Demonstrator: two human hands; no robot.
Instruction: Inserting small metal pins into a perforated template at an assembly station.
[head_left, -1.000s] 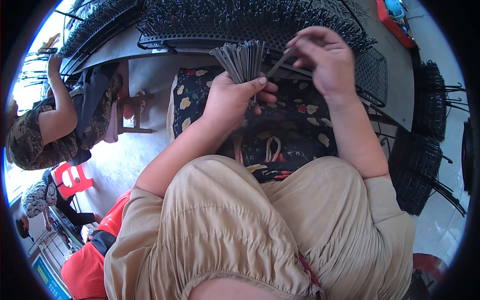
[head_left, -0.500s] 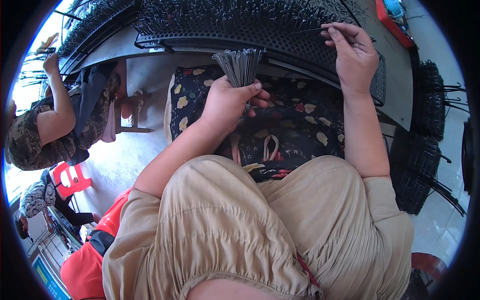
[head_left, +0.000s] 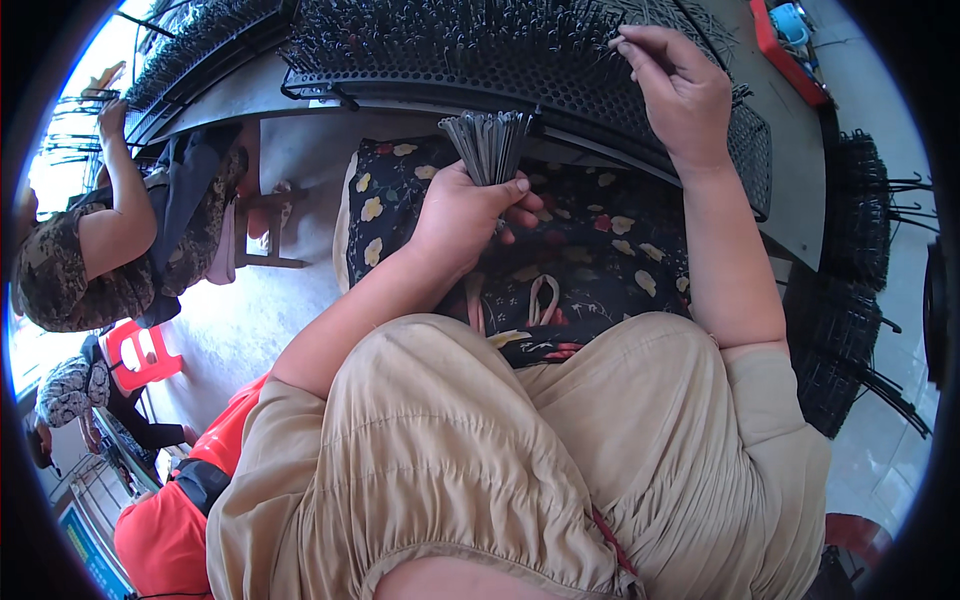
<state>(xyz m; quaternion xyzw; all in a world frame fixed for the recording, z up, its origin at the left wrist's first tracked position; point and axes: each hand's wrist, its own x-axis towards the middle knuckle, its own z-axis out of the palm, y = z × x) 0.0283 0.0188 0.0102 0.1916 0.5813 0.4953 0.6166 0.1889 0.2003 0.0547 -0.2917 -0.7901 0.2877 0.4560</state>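
Observation:
My left hand (head_left: pixel 460 215) is closed round a bundle of thin grey metal rods (head_left: pixel 487 150) with small looped ends, fanned out at the top. The bundle stands up just in front of a black perforated tray (head_left: pixel 430 92). Many thin dark hooked rods (head_left: pixel 450 35) stand packed upright in that tray. Over the tray's right part, my right hand (head_left: pixel 690 110) has thumb and forefinger pinched together, close to the rod tops. What lies in the pinch is too small and dark to make out.
A flowered dark cloth (head_left: pixel 620 225) covers my lap. Stacked black wire racks (head_left: pixel 855 210) with protruding hooks stand at right, below a red tray (head_left: pixel 790 60) holding a blue cup (head_left: pixel 788 24). A co-worker (head_left: pixel 110 240) sits at left by another rod-filled tray; a red stool (head_left: pixel 145 360) stands behind.
My right hand has shifted left and slightly up over the tray. The thin rod seen at its fingertips earlier no longer shows clearly. My left hand still holds the bundle.

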